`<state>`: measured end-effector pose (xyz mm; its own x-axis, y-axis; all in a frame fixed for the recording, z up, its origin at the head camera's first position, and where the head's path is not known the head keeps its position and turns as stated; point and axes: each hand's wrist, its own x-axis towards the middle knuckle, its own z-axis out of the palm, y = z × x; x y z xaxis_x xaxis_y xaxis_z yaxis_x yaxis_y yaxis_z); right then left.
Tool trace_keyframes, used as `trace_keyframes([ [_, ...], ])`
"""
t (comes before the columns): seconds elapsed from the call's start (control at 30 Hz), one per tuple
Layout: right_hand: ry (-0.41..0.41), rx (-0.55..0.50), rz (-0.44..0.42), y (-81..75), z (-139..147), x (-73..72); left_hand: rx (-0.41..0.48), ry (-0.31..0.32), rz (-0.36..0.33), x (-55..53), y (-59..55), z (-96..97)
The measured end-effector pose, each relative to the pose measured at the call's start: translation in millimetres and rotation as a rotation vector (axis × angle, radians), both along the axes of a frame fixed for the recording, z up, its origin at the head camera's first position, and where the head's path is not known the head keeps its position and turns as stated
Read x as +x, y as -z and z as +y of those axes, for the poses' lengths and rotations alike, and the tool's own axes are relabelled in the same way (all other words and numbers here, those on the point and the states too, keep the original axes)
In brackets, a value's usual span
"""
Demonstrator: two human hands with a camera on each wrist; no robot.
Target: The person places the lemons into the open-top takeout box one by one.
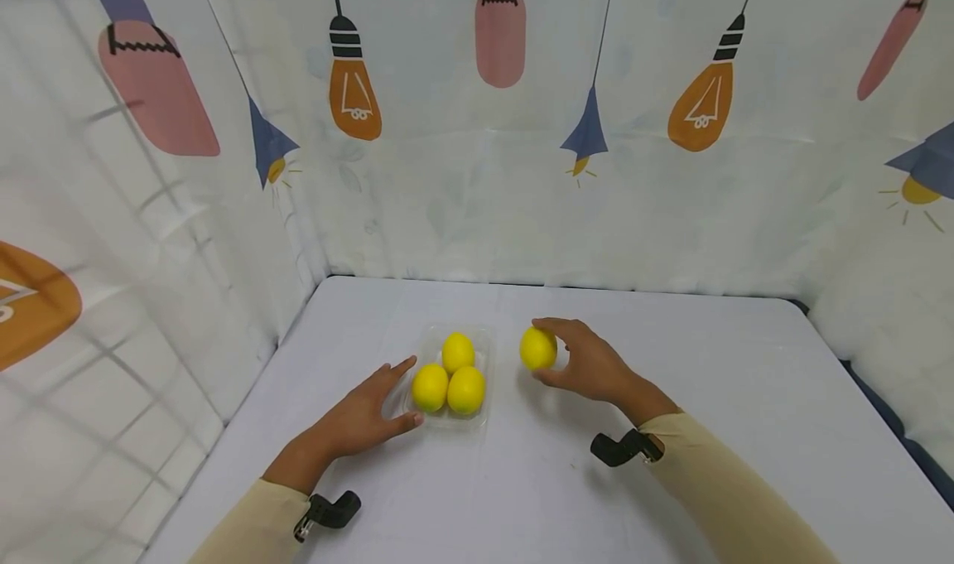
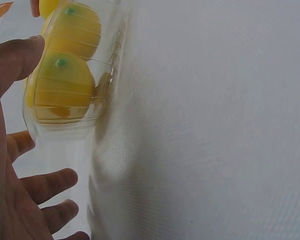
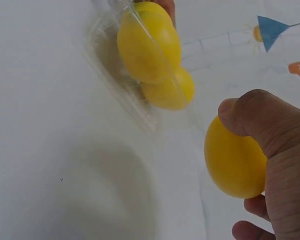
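A clear plastic tray (image 1: 483,350) on the table holds three yellow lemons, one at the back (image 1: 458,353) and two in front. My left hand (image 1: 361,415) is at the tray's left side, thumb and fingers spread around its near left corner and gripping nothing. In the left wrist view, green dots mark the ends of two lemons (image 2: 65,82) seen through the tray wall. Right of the tray, my right hand (image 1: 592,367) pinches a fourth lemon (image 3: 235,160) between thumb and fingers. That lemon is raised over the table, its shadow falling below it.
A white cloth covers the table (image 1: 745,382). Behind it and on the left hangs a pale curtain (image 1: 462,208) printed with lamps and bulbs. Black wrist mounts (image 1: 335,510) stick out from both sleeves.
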<state>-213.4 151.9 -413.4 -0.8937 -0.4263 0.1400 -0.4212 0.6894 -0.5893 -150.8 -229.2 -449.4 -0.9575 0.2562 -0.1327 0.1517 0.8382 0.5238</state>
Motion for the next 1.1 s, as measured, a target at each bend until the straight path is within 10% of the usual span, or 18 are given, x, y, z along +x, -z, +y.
trace_keyframes([
  [1.1,-0.049,0.039,-0.056,-3.2,-63.2,-21.3,0.001,0.009,0.003,2.1,-4.3,1.3],
])
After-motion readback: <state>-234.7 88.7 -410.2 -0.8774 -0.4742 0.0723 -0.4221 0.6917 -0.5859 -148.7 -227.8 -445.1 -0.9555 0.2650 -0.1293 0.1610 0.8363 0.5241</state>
